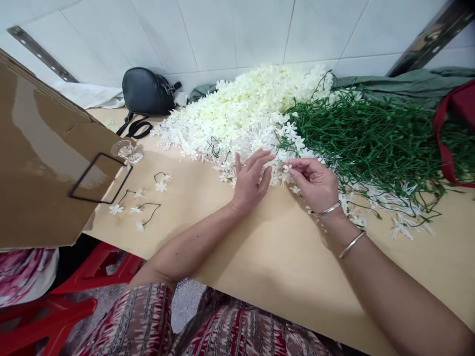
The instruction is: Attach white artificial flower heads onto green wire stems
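A large heap of white artificial flowers (245, 106) lies on the table in front of me. Beside it on the right is a tangled pile of green plastic stems (359, 133). My right hand (315, 184) pinches a small white flower (286, 168) between thumb and fingertips at the heap's near edge. Just left of it, my left hand (253, 179) is spread over the edge of the heap, fingers apart, and no held thing shows in it. Several flowers on green stems, such as one sprig (161, 187), lie apart on the table to the left.
An upright cardboard box (40, 163) blocks the left side. Near it are a clear plastic dish (128, 151) and a black bag (148, 91) with its strap. A red strap (441, 143) borders the stems at right. Red stools (100, 269) stand below the table (267, 277).
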`<state>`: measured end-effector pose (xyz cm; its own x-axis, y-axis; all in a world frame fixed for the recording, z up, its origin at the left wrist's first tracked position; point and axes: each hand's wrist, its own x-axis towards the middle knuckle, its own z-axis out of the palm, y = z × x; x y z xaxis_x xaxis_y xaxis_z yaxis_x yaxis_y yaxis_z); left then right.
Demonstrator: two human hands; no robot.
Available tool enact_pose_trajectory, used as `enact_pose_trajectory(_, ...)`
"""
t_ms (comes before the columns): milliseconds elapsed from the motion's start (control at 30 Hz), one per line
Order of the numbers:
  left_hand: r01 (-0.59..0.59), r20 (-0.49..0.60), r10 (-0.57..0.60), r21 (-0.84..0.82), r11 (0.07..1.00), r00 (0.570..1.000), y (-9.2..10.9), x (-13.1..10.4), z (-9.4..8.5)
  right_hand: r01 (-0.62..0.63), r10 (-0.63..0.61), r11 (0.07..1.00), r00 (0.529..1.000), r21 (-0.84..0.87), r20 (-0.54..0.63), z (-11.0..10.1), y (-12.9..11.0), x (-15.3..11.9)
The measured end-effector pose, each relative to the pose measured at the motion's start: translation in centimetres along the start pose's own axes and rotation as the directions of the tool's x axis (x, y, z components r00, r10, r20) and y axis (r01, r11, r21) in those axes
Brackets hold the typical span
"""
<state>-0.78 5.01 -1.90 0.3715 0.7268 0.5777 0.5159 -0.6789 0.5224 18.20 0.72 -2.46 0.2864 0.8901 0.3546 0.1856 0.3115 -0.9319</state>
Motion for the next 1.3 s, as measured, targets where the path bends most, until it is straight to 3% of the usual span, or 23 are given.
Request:
enact_pose_trajectory(133,-0.153,0.069,0.169,-0.195,0.969,0.983,-0.4,0.1,0.2,-0.059,0.061,0.987,0.998,0.149,-0.004,0.2,-0.1,0.2)
enact_pose_trajectory(333,-0.084,0.052,0.106,-0.327,0.941,0.993,-0.4,0.6,0.4,-0.093,0.084,0.981,0.995,0.170,0.056,0.5,-0.5,-0.5)
enact_pose_trajectory(400,-0.047,0.027,0.063,-0.389,0.920,0.998,-0.3,0.6,0.3,-0.075,0.067,0.984,0.996,0.163,0.058,0.5,-0.7,-0.6)
enact_pose_trajectory(500,0.103,0.044,-0.094,-0.536,0.838,0.995,-0.2,0.6,0.1,0.013,-0.015,0.992,1.000,0.126,0.017,0.2,-1.4,-0.4)
enact_pose_trajectory(633,0.330,0.142,-0.323,-0.678,0.657,0.936,-0.5,0.7,0.1,0.166,-0.162,0.986,0.981,0.031,-0.107,-0.8,-2.7,0.5)
enact_pose_trajectory(767,0.377,0.194,-0.361,-0.740,0.557,0.912,-0.6,1.1,0.2,0.222,-0.263,0.953,0.945,-0.206,-0.197,-3.2,-3.1,1.8)
enact_pose_trajectory(833,0.395,0.215,-0.365,-0.742,0.542,0.906,-0.4,1.3,0.2,0.220,-0.320,0.885,0.927,-0.409,-0.195,-4.9,-2.8,2.6)
enact_pose_trajectory(900,0.427,0.238,-0.388,-0.731,0.532,0.891,-0.2,1.3,0.0,0.199,-0.338,0.752,0.935,-0.628,-0.108,-6.5,-2.2,3.1)
enact_pose_trajectory(1000,0.452,0.254,-0.402,-0.710,0.540,0.880,0.1,1.3,-0.2,0.193,-0.310,0.606,0.951,-0.772,-0.006,-8.0,-0.9,3.6)
enact_pose_trajectory(1133,0.439,0.259,-0.373,-0.700,0.564,0.891,0.1,1.2,-0.2,0.176,-0.236,0.434,0.969,-0.883,0.077,-8.3,0.7,3.5)
enact_pose_trajectory(1200,0.428,0.262,-0.355,-0.714,0.554,0.897,-0.1,1.1,0.0,0.178,-0.204,0.405,0.974,-0.897,0.101,-8.0,1.1,3.3)
enact_pose_trajectory(1300,0.411,0.262,-0.328,-0.717,0.564,0.908,-0.3,0.9,0.3,0.156,-0.244,0.467,0.969,-0.870,0.042,-7.8,0.9,3.3)
